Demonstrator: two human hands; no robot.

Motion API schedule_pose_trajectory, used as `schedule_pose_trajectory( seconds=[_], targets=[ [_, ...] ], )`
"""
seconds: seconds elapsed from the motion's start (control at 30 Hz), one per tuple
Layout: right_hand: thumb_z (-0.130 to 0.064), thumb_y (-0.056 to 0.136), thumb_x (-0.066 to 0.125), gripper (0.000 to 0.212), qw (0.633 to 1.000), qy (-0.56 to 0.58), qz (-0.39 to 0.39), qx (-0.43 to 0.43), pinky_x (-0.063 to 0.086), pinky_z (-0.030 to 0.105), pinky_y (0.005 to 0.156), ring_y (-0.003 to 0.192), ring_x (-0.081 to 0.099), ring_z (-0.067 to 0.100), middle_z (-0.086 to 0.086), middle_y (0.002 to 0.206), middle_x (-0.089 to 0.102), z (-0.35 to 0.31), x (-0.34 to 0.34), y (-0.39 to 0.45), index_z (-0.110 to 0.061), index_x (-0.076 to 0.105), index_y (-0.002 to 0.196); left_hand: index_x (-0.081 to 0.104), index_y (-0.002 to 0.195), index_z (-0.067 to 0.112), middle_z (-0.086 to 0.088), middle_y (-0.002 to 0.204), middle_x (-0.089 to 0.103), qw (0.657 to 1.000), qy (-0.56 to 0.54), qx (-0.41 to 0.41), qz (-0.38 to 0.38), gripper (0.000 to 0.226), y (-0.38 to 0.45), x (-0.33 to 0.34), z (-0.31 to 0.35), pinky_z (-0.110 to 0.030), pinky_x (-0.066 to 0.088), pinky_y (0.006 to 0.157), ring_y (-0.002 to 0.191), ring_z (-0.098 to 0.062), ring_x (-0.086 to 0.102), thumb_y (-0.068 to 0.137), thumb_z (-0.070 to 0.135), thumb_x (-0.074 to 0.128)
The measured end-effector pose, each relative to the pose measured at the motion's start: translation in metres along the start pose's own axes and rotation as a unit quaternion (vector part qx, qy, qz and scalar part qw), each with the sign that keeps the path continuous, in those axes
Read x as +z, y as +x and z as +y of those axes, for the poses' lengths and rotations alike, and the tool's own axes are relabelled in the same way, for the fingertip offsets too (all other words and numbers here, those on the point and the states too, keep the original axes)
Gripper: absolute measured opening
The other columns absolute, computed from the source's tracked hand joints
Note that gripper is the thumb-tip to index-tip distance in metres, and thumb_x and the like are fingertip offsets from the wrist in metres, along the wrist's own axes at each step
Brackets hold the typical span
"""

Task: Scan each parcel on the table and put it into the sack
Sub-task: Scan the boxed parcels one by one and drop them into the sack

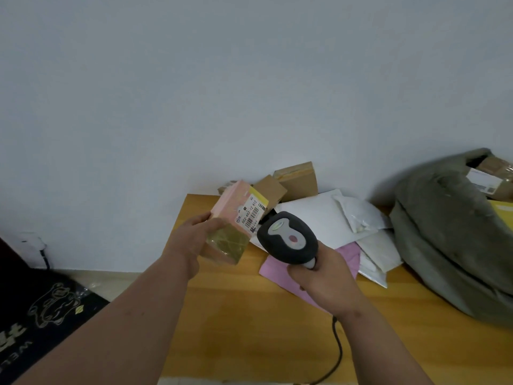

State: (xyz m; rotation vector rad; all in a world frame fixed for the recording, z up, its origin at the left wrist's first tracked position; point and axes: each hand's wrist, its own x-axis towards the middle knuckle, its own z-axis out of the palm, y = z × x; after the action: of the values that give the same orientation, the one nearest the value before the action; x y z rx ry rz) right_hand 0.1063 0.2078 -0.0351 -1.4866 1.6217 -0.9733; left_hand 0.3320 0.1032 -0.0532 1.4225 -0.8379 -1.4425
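Above the near-left corner of the yellow wooden counter (249, 329), the left hand (191, 240) grips a pink, tape-wrapped cardboard parcel (236, 223), fingers curled round its lower end, its white barcode label (251, 215) turned toward the scanner. Just right of those fingers, the right hand (324, 284) is wrapped round the handle of a black-and-grey corded barcode scanner (288, 237), its head almost touching the label. Beyond the fingers, against the white wall (222, 79), brown cardboard boxes (297, 182) sit piled behind white plastic mailer bags (341, 218), and a pink mailer (280, 270) lies flat under the right hand. Far right of the fingers, the grey-green fabric sack (444, 232) slumps on the counter, mouth open, a labelled brown box (491, 176) showing inside.
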Motion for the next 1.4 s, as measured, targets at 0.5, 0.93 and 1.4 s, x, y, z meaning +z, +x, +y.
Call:
schedule_pose_trajectory(
  seconds=[0.5,0.93,1.4],
  targets=[
    [-0.013,0.089,0.066,0.007,0.989,0.127,0.067,0.039,0.051,0.019,0.058,0.059,0.066,0.008,-0.002,0.068,0.067,0.023,-0.047,-0.005,-0.015,0.064,0.096,0.06,0.129,0.024,-0.003,0.107,0.068,0.999,-0.025,-0.004,-0.034,0.049,-0.023,0.075,-0.008,-0.03,0.044,0.069,0.088,-0.02,0.062,0.083,0.03,0.074],
    [-0.022,0.091,0.07,0.02,0.922,0.324,0.199,0.074,0.056,0.03,0.068,0.083,0.075,0.019,-0.015,0.082,0.076,0.091,-0.179,-0.005,-0.029,0.064,0.109,0.057,0.124,0.025,-0.002,0.11,0.07,0.992,-0.062,-0.006,-0.114,0.043,-0.069,0.273,-0.026,-0.033,0.052,0.076,0.094,-0.019,0.068,0.086,0.042,0.069],
    [-0.017,0.091,0.07,0.03,0.827,0.422,0.37,0.028,0.051,0.034,0.059,0.072,0.063,0.026,0.017,0.089,0.071,0.126,-0.287,-0.011,-0.006,0.065,0.119,0.044,0.132,0.031,0.006,0.122,0.059,0.932,0.108,0.141,-0.315,0.054,-0.101,0.422,-0.007,-0.024,0.048,0.082,0.107,-0.01,0.06,0.085,0.045,0.066]
  ],
)
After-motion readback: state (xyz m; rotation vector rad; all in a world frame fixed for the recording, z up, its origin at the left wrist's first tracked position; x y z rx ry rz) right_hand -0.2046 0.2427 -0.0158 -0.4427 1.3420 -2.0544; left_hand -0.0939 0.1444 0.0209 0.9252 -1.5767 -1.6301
